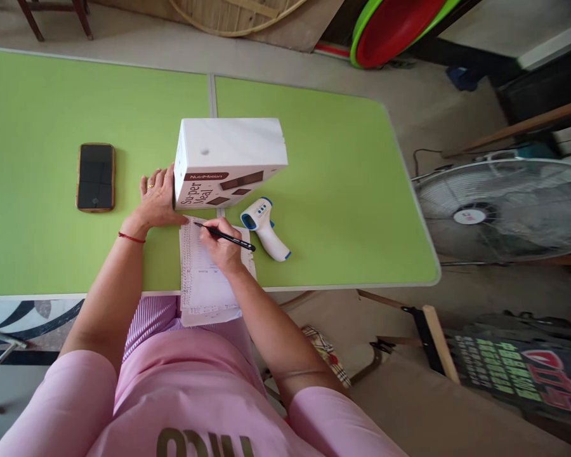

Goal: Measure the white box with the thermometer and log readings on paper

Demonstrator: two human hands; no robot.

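My right hand point(223, 246) grips a black pen point(235, 238), its tip over the upper part of a sheet of paper point(209, 285). Rows of small writing run down the paper's left side, and its lower end hangs past the table edge. Fingers spread, my left hand point(159, 200) rests on the table beside the left face of a white box point(233, 162) printed "NutriMotion Super Meal". Its thumb reaches the paper's top edge. To the right of the paper lies a white and blue infrared thermometer point(266, 228).
The green table point(323, 184) has a metal seam across it. A smartphone in a brown case point(96, 178) lies on the left. Beyond the table's right end stands a large fan point(471, 216); a beige folding chair point(409, 400) is at the lower right.
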